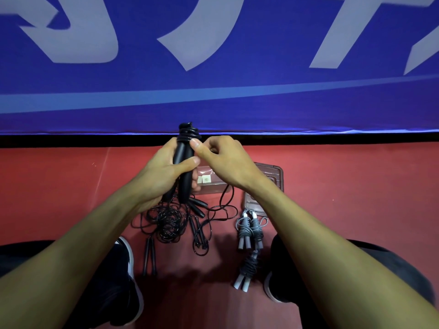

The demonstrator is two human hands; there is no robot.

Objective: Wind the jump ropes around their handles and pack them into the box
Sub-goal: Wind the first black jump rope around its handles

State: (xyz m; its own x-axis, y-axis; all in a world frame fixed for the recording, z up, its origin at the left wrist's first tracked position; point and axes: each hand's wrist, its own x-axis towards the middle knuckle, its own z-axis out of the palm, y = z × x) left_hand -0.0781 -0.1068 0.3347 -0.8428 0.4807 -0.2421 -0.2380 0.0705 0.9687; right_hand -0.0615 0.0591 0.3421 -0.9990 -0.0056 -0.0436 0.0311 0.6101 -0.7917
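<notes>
My left hand (164,169) grips the two black handles (184,157) of a jump rope, held upright side by side. Black cord is coiled round their tops (188,132). My right hand (221,157) pinches the cord beside the handles, and the loose cord (228,198) trails down to the floor. A clear plastic box (213,186) lies on the red floor behind my hands, partly hidden. Its lid (273,172) lies to the right, under my right forearm.
A tangle of black ropes (169,222) with handles (149,255) lies on the floor below my hands. Three wound grey ropes (250,229) (248,269) lie to the right. My shoes (129,262) and knees frame the pile. A blue banner (213,67) stands behind.
</notes>
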